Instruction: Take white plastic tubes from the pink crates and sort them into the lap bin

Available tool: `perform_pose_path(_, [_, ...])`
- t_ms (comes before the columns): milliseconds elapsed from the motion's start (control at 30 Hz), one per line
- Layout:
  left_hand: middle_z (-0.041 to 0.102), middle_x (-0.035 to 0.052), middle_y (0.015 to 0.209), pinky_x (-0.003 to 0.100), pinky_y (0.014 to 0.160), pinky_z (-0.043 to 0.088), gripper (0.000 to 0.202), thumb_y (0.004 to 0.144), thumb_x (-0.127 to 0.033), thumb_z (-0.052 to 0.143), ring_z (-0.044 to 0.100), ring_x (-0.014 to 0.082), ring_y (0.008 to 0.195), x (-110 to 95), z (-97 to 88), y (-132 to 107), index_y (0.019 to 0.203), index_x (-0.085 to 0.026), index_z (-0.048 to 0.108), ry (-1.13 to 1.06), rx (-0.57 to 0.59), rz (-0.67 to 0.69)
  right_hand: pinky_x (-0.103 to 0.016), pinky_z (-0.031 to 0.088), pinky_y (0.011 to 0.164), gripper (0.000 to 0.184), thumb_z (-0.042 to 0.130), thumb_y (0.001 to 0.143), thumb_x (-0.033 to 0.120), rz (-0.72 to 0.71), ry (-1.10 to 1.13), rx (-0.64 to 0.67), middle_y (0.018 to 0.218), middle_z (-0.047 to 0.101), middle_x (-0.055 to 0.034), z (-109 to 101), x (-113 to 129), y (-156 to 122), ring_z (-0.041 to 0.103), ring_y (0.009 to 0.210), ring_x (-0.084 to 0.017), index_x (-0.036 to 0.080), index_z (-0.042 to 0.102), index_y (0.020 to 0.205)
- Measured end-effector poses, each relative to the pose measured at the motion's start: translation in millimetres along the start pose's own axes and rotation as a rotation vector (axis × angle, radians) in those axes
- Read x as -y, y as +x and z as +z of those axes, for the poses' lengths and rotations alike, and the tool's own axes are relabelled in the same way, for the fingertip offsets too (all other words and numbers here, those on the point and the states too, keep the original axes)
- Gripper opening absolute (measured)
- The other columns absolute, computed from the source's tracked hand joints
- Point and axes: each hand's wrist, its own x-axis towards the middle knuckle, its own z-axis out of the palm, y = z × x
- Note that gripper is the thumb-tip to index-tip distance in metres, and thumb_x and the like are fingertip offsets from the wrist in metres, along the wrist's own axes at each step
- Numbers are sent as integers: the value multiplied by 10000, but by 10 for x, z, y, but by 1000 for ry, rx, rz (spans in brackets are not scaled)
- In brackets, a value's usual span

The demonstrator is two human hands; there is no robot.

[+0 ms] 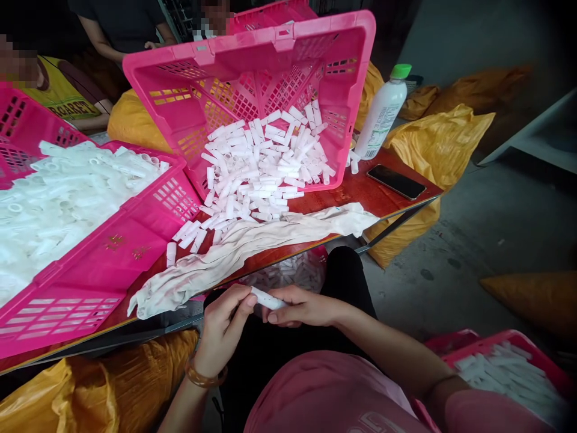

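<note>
**Item:** one white plastic tube [268, 297], held level across the gap between the two hands, above the person's lap.

**Hands:** the left hand [224, 325], with a bracelet [204, 377] at the wrist, is pinching the tube's nearer end. The right hand [306, 305] is grasping the far end, its fingers curled round it.

**Surroundings:** a crumpled off-white cloth [252, 243] is lying just ahead of the hands on a red-brown tabletop [360, 191]. A tilted pink plastic crate [247, 51] is spilling loose white tubes [252, 174] across the table. A second pink crate [90, 267] is holding a mass of white pieces [58, 210]. A white bottle [382, 114] with a green cap is standing beside a black smartphone [396, 181]. Yellow sacks [435, 144] are lying behind the table. A third pink crate [509, 344] is holding more tubes at lower right. Further tubes [283, 273] are showing below the table edge, their container hard to make out. A co-worker's arm [101, 37] is resting at top left.
</note>
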Motion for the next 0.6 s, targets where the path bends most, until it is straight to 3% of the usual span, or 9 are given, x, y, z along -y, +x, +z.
perform_pose_path(67, [614, 12, 704, 241, 655, 468, 260, 966, -334, 508, 568, 142, 659, -56, 57, 10, 791, -190, 635, 2, 29, -46, -219, 427, 599, 200, 480, 988, 348, -51, -276, -163, 772, 526, 6, 32, -57, 7, 504, 645, -115, 170, 558, 1035])
perform_pose_path(167, [542, -8, 626, 233, 590, 422, 340, 973, -368, 489, 508, 131, 591, -133, 213, -22, 695, -191, 572, -53, -37, -168, -291, 469, 713, 199, 427, 992, 230, -121, -851, -483, 896, 611, -77, 73, -180, 12, 578, 792, -185, 162, 578, 1103])
perform_pose_path(233, [516, -11, 608, 232, 547, 393, 373, 977, -381, 477, 474, 126, 561, -142, 290, -54, 664, -190, 542, -120, -56, -224, -308, 476, 717, 237, 396, 998, 191, -153, -1070, -537, 874, 626, -91, 81, -232, -4, 591, 800, -206, 158, 586, 1135])
perform_pose_path(333, [510, -11, 611, 235, 546, 384, 366, 985, -350, 469, 458, 121, 551, -83, 287, -70, 670, -186, 557, -169, -30, -199, -287, 479, 717, 234, 399, 1007, 202, -180, -1048, -530, 876, 639, -81, 63, -183, -49, 601, 797, -191, 162, 583, 1146])
perform_pose_path(467, [596, 11, 720, 248, 667, 430, 234, 958, -259, 526, 544, 139, 671, 8, 167, -40, 774, -182, 650, -107, 43, 34, -209, 462, 659, 183, 473, 1005, 323, -151, -664, -299, 877, 651, -18, 26, -15, -85, 608, 730, -126, 184, 560, 1086])
perform_pose_path(533, [594, 10, 732, 245, 664, 423, 238, 960, -247, 520, 543, 137, 680, 6, 151, -42, 764, -183, 638, -100, 60, 43, -212, 450, 630, 187, 458, 1008, 320, -129, -711, -289, 854, 653, -23, 32, -16, -87, 606, 704, -132, 173, 565, 1051])
perform_pose_path(600, [557, -2, 692, 241, 628, 402, 291, 978, -260, 488, 515, 129, 641, -28, 185, -74, 717, -185, 595, -108, 66, -38, -247, 451, 632, 205, 427, 1008, 280, -128, -928, -416, 874, 659, -72, 66, -95, -87, 614, 733, -172, 149, 574, 1065])
